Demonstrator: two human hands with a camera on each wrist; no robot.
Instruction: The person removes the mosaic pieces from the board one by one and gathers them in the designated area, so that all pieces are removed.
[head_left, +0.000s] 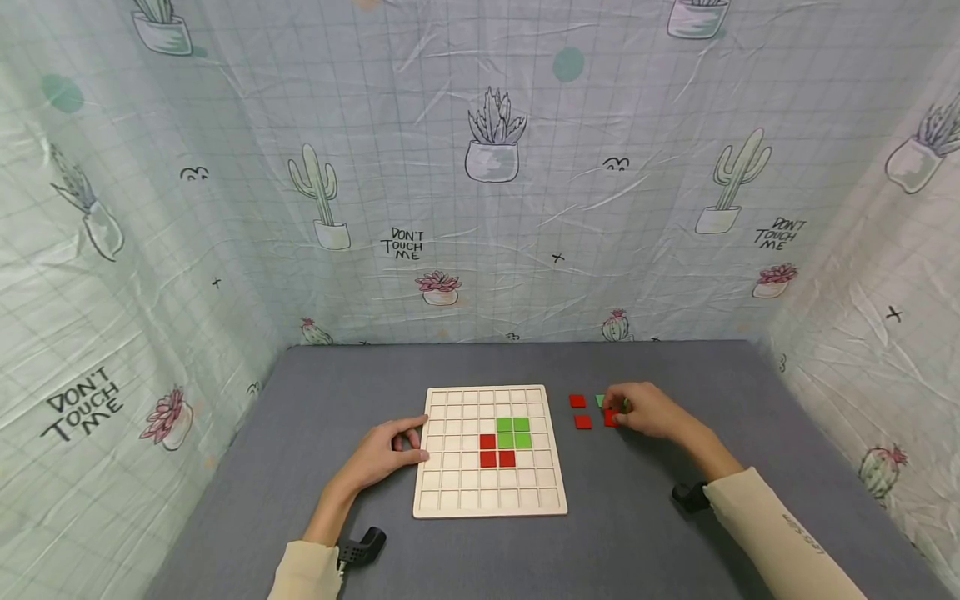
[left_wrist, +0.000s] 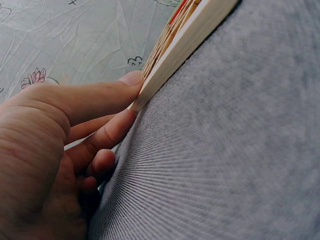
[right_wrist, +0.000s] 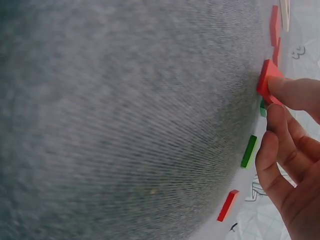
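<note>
A pale wooden grid board (head_left: pixel 450 483) lies on the grey table. Several green square tiles (head_left: pixel 513 432) form a block in it, beside three red tiles (head_left: pixel 488 459) in an L shape. My left hand (head_left: pixel 378 454) touches the board's left edge, its thumb and index finger spread apart along it. To the right of the board, my right hand (head_left: pixel 647 408) pinches a red square tile (right_wrist: pixel 269 80), which looks tilted in the right wrist view. Two loose red tiles (head_left: pixel 580 412) lie between that hand and the board. A green tile (head_left: pixel 600 401) is partly hidden behind the right fingers.
In the right wrist view, another green tile (right_wrist: pixel 249 151) and a red tile (right_wrist: pixel 228 205) lie beyond the fingers. A cloth with printed cacti (head_left: pixel 491 217) hangs around the table's back and sides. Black bands (head_left: pixel 362 547) are on both wrists.
</note>
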